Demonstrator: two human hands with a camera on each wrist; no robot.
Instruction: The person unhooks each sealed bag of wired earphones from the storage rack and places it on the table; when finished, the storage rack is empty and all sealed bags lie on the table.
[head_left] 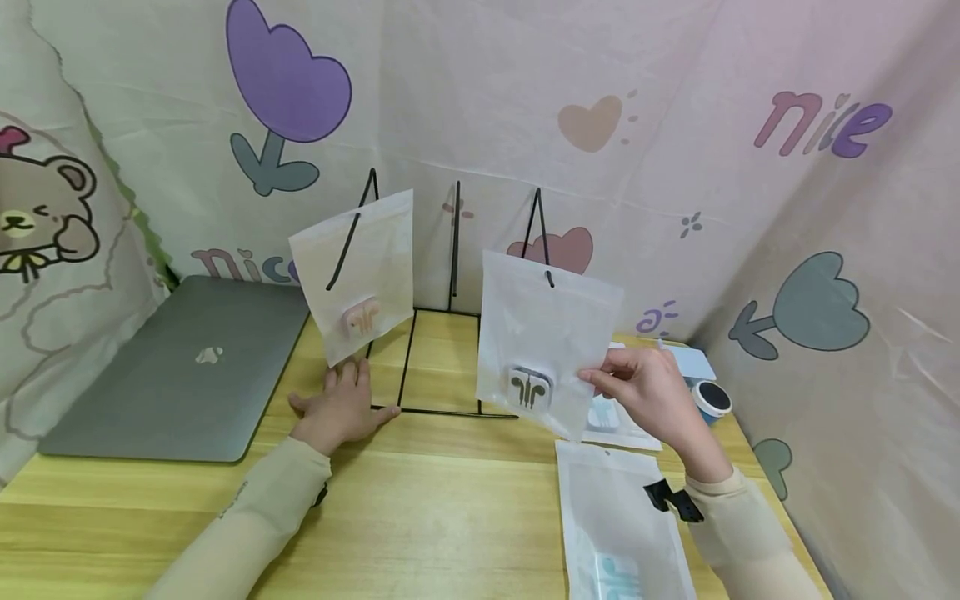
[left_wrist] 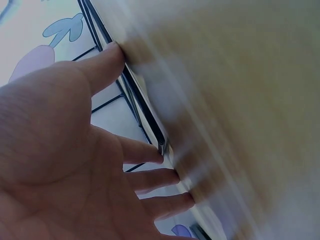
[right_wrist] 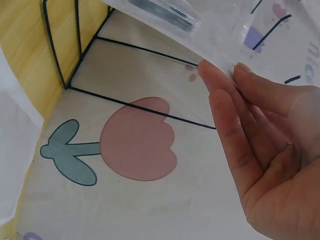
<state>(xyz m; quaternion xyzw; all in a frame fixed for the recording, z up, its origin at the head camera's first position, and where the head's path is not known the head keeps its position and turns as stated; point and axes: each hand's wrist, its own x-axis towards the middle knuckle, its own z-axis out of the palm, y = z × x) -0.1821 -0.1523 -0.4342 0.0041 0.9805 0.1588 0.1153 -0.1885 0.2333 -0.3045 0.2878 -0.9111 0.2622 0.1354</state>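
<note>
A black wire display rack (head_left: 457, 412) stands on the table with hooks rising at its back. On its right hook hangs a white pouch (head_left: 551, 325) holding dark-looking earphones in a small case (head_left: 530, 387). My right hand (head_left: 648, 392) pinches that pouch's right edge between thumb and fingers, seen also in the right wrist view (right_wrist: 265, 135). Another white pouch (head_left: 367, 250), with pink earphones (head_left: 363, 317), hangs tilted from the left hook. Below it my left hand (head_left: 341, 408) rests with spread fingers at the rack's left front corner; its thumb touches the wire in the left wrist view.
A closed grey laptop (head_left: 172, 375) lies to the left. On the right, a pouch with blue earphones (head_left: 622, 508) lies flat, and another pouch (head_left: 626, 427) lies partly hidden behind my right hand. A dark-lidded round container (head_left: 711, 402) stands by the right edge.
</note>
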